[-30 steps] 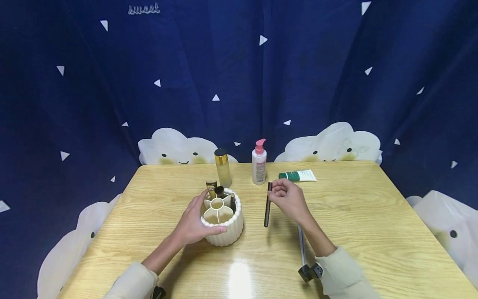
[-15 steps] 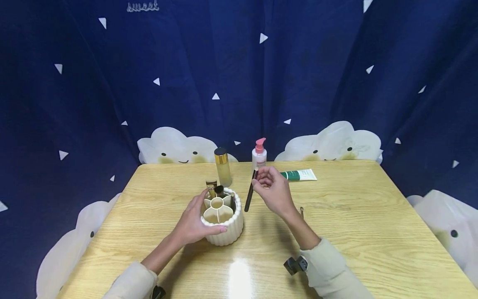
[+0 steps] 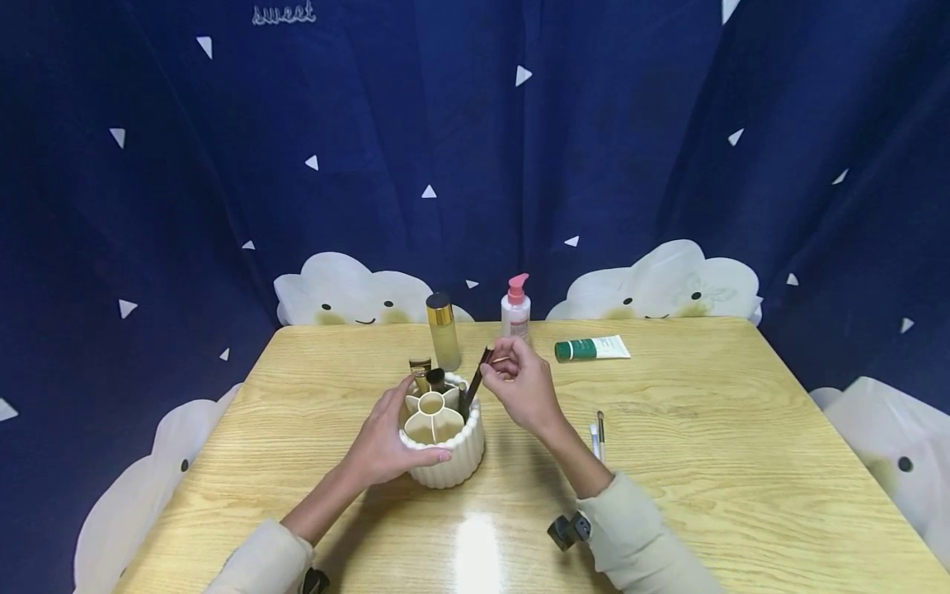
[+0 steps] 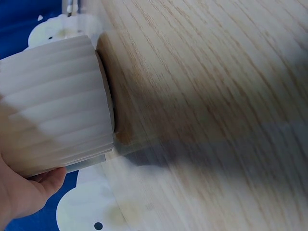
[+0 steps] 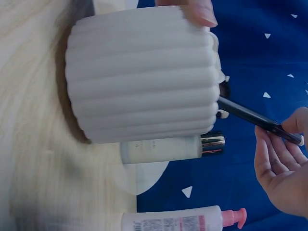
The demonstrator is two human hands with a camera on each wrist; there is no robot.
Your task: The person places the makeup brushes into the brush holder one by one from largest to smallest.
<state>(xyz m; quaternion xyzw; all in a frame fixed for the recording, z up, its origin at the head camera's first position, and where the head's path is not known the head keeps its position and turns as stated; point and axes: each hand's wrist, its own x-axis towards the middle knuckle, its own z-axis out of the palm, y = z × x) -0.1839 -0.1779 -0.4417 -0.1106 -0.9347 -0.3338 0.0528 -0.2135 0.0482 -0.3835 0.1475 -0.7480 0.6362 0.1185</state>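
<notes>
My left hand grips the side of a white ribbed round organizer, its thumb along the near side. Petal-shaped compartments surround a round middle one. A gold-coloured tube, a dark-bristled makeup brush and another slim item stand in its back and right compartments. Between thumb and fingers, my right hand pinches a slim black pen-like stick with a pale tip by its upper end. The stick slants down to the organizer's right side, its lower end hidden behind the rim in the right wrist view.
Behind the organizer stands a gold-collared bottle with a black cap. A white pump bottle with a pink head is partly behind my right hand. A green-and-white tube lies back right. Two slim brushes lie beside my right forearm.
My right hand has carried the black stick leftward, from right of the organizer to its right rim, and the stick's lower end has gone inside. My left hand has stayed on the organizer.
</notes>
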